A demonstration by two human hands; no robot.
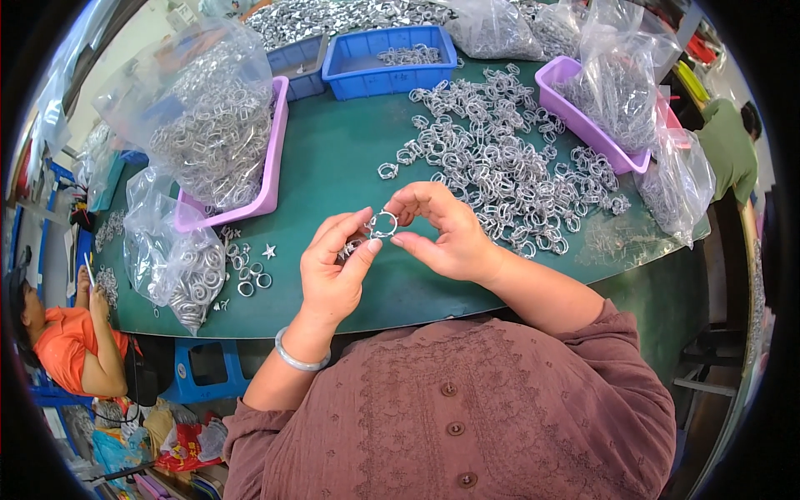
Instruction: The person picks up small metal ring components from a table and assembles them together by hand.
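Note:
Between my two hands, above the table's near half, is a silver metal ring (384,223) with a small raised piece on its left side. My left hand (329,271) pinches that side with thumb and fingertips; more silver pieces show partly inside its curled fingers. From the right, my right hand (450,237) has its thumb and index finger bent round the ring's other edge. Beyond my right hand spreads a large pile of similar silver rings (492,158). Several loose rings and a silver star-shaped piece (269,250) lie left of my left hand.
A purple tray (271,187) at left and another purple tray (612,154) at right hold clear bags of metal parts. At the back of the green table (333,150) stands a blue bin (387,86). A person in orange (79,346) sits at far left.

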